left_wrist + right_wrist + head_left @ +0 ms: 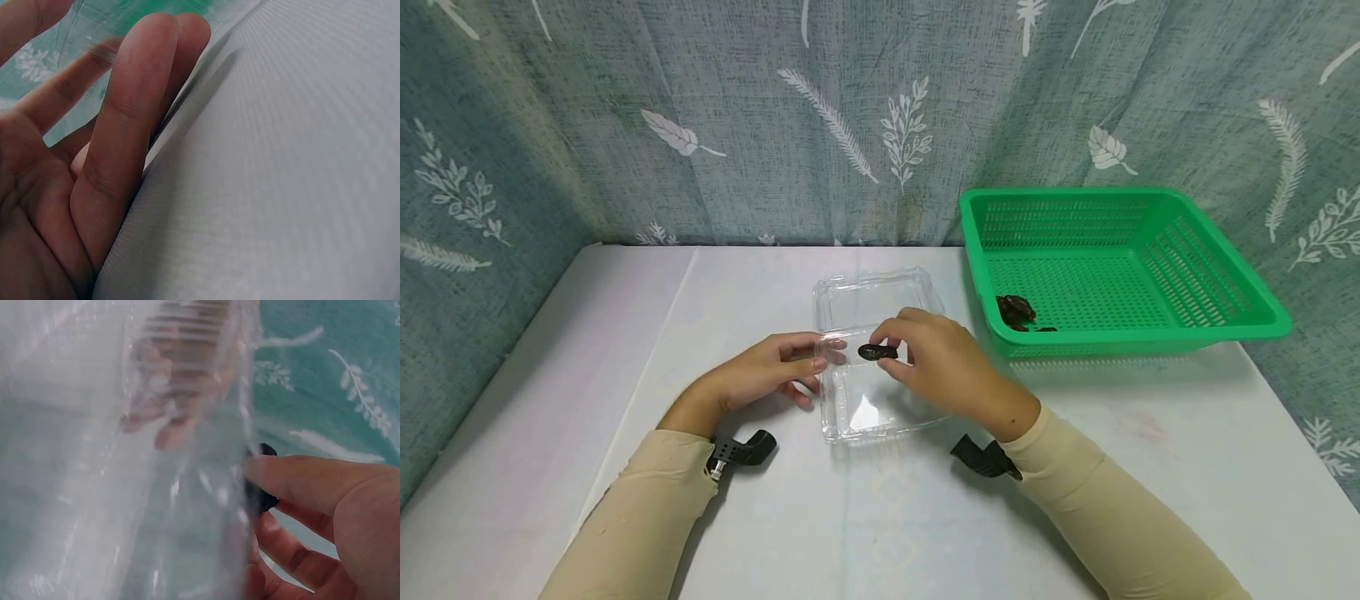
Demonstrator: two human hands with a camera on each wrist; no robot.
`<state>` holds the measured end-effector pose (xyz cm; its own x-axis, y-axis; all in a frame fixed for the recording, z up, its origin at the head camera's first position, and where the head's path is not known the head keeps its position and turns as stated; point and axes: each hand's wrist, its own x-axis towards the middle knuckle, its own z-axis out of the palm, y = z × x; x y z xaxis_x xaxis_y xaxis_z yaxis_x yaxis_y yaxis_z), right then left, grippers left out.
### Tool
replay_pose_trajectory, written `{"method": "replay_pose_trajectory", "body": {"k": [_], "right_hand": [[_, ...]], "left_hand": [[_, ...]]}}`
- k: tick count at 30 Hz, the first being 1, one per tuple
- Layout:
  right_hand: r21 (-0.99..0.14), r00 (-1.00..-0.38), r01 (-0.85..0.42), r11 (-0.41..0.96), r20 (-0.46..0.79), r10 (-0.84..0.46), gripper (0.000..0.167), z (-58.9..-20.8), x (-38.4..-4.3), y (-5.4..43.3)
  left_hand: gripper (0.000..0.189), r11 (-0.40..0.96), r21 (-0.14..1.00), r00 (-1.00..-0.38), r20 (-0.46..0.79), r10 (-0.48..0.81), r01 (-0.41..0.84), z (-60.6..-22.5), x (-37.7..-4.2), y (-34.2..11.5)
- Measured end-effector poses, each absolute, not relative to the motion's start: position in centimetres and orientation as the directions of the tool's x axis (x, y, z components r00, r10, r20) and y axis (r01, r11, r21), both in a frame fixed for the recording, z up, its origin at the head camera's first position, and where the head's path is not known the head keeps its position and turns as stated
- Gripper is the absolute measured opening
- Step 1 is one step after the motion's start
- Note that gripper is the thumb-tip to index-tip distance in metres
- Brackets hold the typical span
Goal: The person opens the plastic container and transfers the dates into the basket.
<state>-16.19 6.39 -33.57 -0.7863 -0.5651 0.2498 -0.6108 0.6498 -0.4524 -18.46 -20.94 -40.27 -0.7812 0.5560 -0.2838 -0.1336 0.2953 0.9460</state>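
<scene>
A clear plastic clamshell box (880,421) lies with its lid open on the white table, in the middle of the head view. At its left edge, my left hand (767,371) holds the side between thumb and fingers; some fingertips show through the plastic. My right hand (943,362) pinches a small, dark, glossy oblong piece (874,352) over the box. In the right wrist view the dark piece (265,494) sits between thumb and fingers, partly hidden behind the thumb. The left wrist view shows the left fingers (128,119) nearly straight beside the table.
On the right stands a green plastic basket (1150,340) with slotted walls. Several similar dark brown pieces (1017,310) lie in its near left corner. A grey-green curtain (737,125) with white leaf prints hangs behind the white table (790,533).
</scene>
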Motion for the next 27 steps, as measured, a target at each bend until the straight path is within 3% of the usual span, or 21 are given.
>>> {"method": "replay_pose_trajectory", "body": {"k": [15,27], "right_hand": [[-0.482,-0.815,-0.579,0.657,0.347,-0.464,0.020,-32.4,-17.9,8.5],[-0.581,-0.849,-0.526,0.621,0.408,-0.336,0.022,-32.2,-19.3,10.7]], "left_hand": [[0.049,0.310,0.941,-0.784,-0.293,0.547,-0.136,-40.3,-18.5,-21.0],[0.050,0.277,0.952,-0.775,-0.271,0.571,-0.129,-40.5,-18.4,-21.0]]}}
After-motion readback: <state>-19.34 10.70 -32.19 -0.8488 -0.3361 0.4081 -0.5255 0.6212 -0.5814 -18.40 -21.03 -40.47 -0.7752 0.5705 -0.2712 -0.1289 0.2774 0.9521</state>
